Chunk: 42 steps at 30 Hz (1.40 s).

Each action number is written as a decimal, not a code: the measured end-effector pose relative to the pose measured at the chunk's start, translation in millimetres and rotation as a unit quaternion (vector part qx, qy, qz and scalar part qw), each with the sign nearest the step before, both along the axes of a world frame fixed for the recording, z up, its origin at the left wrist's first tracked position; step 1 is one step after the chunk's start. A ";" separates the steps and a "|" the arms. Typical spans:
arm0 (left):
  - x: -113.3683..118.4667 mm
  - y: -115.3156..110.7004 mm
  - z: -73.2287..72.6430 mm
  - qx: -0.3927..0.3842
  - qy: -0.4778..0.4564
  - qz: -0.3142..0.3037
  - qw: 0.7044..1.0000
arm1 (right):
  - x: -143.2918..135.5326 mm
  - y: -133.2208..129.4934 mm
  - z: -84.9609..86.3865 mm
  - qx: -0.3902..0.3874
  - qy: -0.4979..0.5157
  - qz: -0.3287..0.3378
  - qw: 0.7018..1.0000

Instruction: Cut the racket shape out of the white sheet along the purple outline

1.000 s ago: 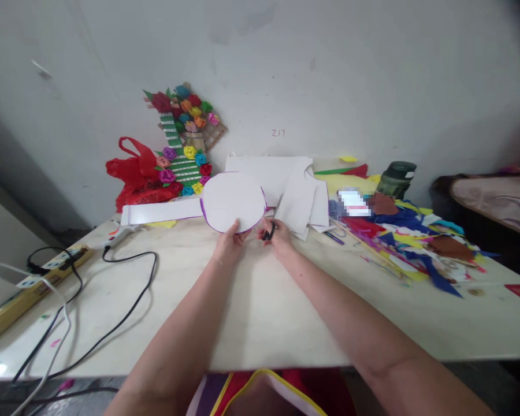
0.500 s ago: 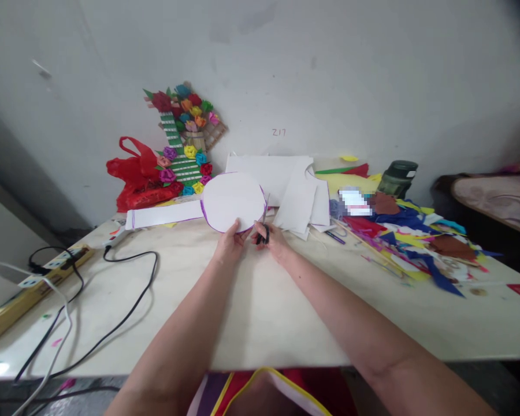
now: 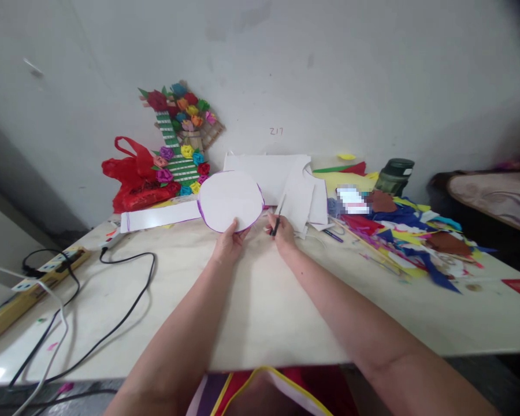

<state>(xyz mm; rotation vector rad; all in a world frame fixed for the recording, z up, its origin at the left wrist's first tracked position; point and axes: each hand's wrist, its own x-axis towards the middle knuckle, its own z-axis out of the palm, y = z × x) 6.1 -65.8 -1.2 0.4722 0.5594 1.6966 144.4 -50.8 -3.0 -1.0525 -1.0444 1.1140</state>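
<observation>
My left hand (image 3: 230,240) pinches the lower edge of a white cutout (image 3: 230,202), thumb on its face. The cutout has a rounded body rimmed in purple, and a long white strip (image 3: 162,216) reaches left from it. To the right, my right hand (image 3: 281,232) is closed on black-handled scissors (image 3: 277,222), whose blades point up and slightly right. The scissors are apart from the cutout. Behind them, white sheets (image 3: 297,199) lean and overlap, one with a purple-marked edge.
Colored scraps (image 3: 420,231) and a phone (image 3: 352,200) lie right, near a green bottle (image 3: 394,176). Paper flowers (image 3: 188,115) and a red bag (image 3: 132,179) stand back left. A power strip (image 3: 43,283) and a black cable (image 3: 149,277) lie left.
My right hand and the scissors have moved right, away from the cutout's edge. The scissors now tilt rightward. My left hand still holds the cutout, and the whole view has shifted slightly.
</observation>
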 end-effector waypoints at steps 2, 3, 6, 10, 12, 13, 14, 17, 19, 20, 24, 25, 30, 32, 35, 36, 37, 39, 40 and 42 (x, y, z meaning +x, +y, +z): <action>-0.4 1.2 -0.9 -0.001 -0.003 -0.004 1.000 | -4.0 -3.2 0.6 -0.016 0.010 0.024 1.000; -0.4 1.6 -1.0 -0.002 -0.004 -0.006 1.000 | -6.7 -5.4 0.6 -0.023 0.009 0.050 0.998; 0.7 1.4 0.0 -0.007 0.001 -0.005 1.000 | -13.5 -10.9 -0.5 -0.015 -0.003 0.115 0.993; 3.0 -1.1 2.1 -0.012 0.007 -0.006 1.000 | -13.7 -11.6 -3.3 -0.001 -0.009 0.136 0.991; 4.0 -2.0 2.3 -0.009 0.009 -0.010 1.000 | -12.0 -10.3 -4.6 0.001 -0.009 0.135 0.991; 4.4 -2.2 2.2 -0.006 0.009 -0.011 1.000 | -11.3 -9.7 -5.1 0.002 -0.009 0.134 0.991; 4.9 -2.3 2.0 -0.004 0.009 -0.011 1.000 | -10.9 -9.1 -5.6 0.005 -0.009 0.134 0.991; 6.4 -2.5 1.8 0.002 0.011 -0.011 1.000 | -10.4 -7.9 -6.8 0.016 -0.009 0.133 0.991; 7.6 -3.1 2.3 0.004 0.017 -0.011 1.000 | -10.3 -7.2 -7.4 0.019 -0.009 0.131 0.991; 8.2 -3.6 2.7 0.003 0.020 -0.011 1.000 | -10.2 -6.8 -7.6 0.019 -0.010 0.130 0.991; 10.2 -5.3 4.1 -0.010 0.030 -0.008 0.999 | -9.7 -5.5 -8.2 0.021 -0.017 0.123 0.992; 10.5 -5.4 4.1 -0.011 0.032 -0.009 0.999 | -9.6 -5.3 -8.3 0.023 -0.019 0.121 0.992; 10.9 -3.4 0.9 -0.005 0.034 -0.012 0.999 | -9.9 -4.5 -8.0 0.021 -0.024 0.115 0.993; 10.9 -2.7 -0.5 -0.001 0.029 -0.017 0.999 | -10.0 -3.6 -7.8 0.022 -0.031 0.109 0.993; 11.4 -2.9 -0.8 0.001 0.022 -0.019 1.000 | -9.3 -2.3 -7.5 0.029 -0.047 0.101 0.993; 11.6 -3.1 -0.6 0.000 0.021 -0.020 1.000 | -8.9 -2.1 -7.4 0.032 -0.052 0.098 0.993; 11.7 -3.3 -0.3 -0.002 0.021 -0.021 1.000 | -8.5 -2.0 -7.3 0.033 -0.057 0.097 0.993; 11.9 -3.5 -0.1 -0.003 0.020 -0.025 1.000 | -7.7 -2.0 -7.0 0.033 -0.064 0.096 0.993; 11.9 -3.4 -0.1 -0.002 0.017 -0.026 1.000 | -7.3 -2.1 -6.7 0.033 -0.067 0.095 0.993; 11.8 -3.0 -0.6 -0.001 0.011 -0.029 1.000 | -6.9 -2.2 -5.8 0.033 -0.072 0.095 0.992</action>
